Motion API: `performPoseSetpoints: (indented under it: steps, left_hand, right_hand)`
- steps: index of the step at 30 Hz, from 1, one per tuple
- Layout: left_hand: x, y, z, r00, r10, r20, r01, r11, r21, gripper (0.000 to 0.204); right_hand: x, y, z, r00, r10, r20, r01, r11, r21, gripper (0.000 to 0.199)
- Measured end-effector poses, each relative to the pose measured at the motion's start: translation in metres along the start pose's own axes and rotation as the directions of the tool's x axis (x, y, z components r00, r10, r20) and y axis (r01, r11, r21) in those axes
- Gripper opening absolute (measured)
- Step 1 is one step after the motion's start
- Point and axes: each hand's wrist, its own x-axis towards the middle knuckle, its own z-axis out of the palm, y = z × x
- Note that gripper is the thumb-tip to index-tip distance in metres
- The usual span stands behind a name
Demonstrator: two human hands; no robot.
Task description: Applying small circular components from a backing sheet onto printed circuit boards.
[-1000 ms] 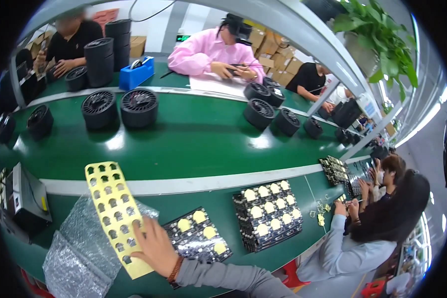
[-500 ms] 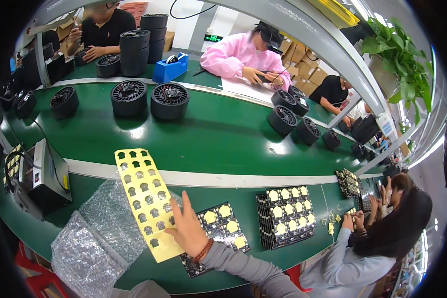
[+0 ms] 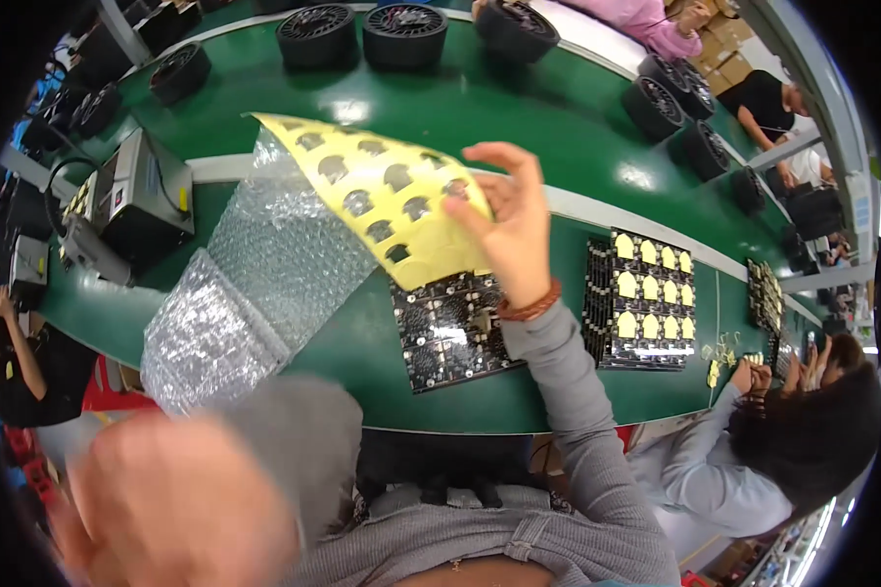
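My right hand (image 3: 507,223) pinches the right edge of a yellow sheet (image 3: 401,205) of cut-out stickers, thumb on the front and fingers partly behind. The sheet is lifted and bends, its far-left corner curling up; dark cut-out shapes run across it in rows. Below its lower edge lies a panel of black circuit boards (image 3: 450,340), partly covered by the sheet and my wrist. Clear bubble wrap (image 3: 294,245) lies under and left of the sheet. My left hand (image 3: 176,499) is raised at the lower left, close up and smeared by motion, so its fingers cannot be read.
Right of my forearm stands a stack of circuit board panels (image 3: 651,293) with yellow stickers. At left is a grey box-shaped device (image 3: 147,191). Black wheel-shaped parts (image 3: 406,37) line the far green bench. A co-worker (image 3: 715,470) sits close on my right.
My right hand has raised and tilted the yellow sheet, which now bends. My left hand has come into view at the lower left. The view has tipped downward.
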Motion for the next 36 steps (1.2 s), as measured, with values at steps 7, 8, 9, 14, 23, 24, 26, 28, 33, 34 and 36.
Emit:
performPoseSetpoints:
  steps: [7, 8, 9, 14, 23, 24, 26, 28, 33, 34, 36]
  left_hand:
    - [-0.001, 0.096, -0.112, 0.565, 0.759, -0.324, 0.786, -0.374, 0.493, 0.025]
    - [-0.001, 0.092, -0.110, 0.553, 0.770, -0.318, 0.794, -0.372, 0.481, 0.025]
    - [0.002, 0.087, -0.110, 0.485, 0.782, -0.391, 0.868, -0.379, 0.320, 0.029]
    - [0.019, 0.073, -0.129, -0.146, 0.744, -0.652, 0.899, -0.175, -0.401, 0.042]
    - [-0.046, 0.082, -0.205, 0.429, 0.510, -0.746, 0.861, -0.479, 0.168, 0.035]
    - [-0.049, 0.083, -0.207, 0.426, 0.507, -0.749, 0.863, -0.477, 0.167, 0.035]
    - [-0.043, 0.082, -0.210, 0.348, 0.599, -0.722, 0.935, -0.169, 0.311, 0.037]
    - [-0.043, 0.081, -0.212, 0.292, 0.635, -0.715, 0.927, -0.005, 0.374, 0.040]
    - [-0.048, 0.078, -0.217, 0.290, 0.650, -0.702, 0.879, 0.108, 0.464, 0.041]
    - [-0.049, 0.076, -0.218, 0.295, 0.646, -0.704, 0.847, 0.165, 0.506, 0.041]
    - [-0.050, 0.076, -0.219, 0.299, 0.640, -0.708, 0.808, 0.225, 0.545, 0.040]
  right_hand:
    - [-0.005, -0.017, -0.011, 0.992, -0.054, -0.113, 0.045, 0.996, -0.083, 0.042]
    - [-0.004, -0.018, -0.014, 0.992, -0.039, -0.117, 0.024, 0.991, -0.131, 0.041]
    - [-0.003, -0.019, -0.020, 0.994, -0.024, -0.109, 0.011, 0.993, -0.121, 0.041]
    - [0.010, -0.024, -0.056, 0.989, 0.138, -0.055, -0.143, 0.788, -0.599, 0.035]
    - [0.016, -0.036, -0.072, 0.940, -0.013, -0.342, -0.020, 0.996, -0.092, 0.037]
    - [0.016, -0.036, -0.070, 0.927, -0.065, -0.370, 0.056, 0.998, -0.033, 0.038]
    - [0.016, -0.039, -0.065, 0.935, -0.060, -0.348, 0.067, 0.998, 0.007, 0.038]
    - [0.015, -0.039, -0.063, 0.956, -0.056, -0.288, 0.086, 0.992, 0.092, 0.038]
    - [0.012, -0.037, -0.071, 0.987, -0.083, -0.138, 0.095, 0.992, 0.079, 0.032]
    - [0.012, -0.038, -0.071, 0.988, -0.032, -0.154, 0.048, 0.994, 0.102, 0.034]
    - [0.014, -0.041, -0.070, 0.980, 0.070, -0.184, -0.043, 0.988, 0.146, 0.038]
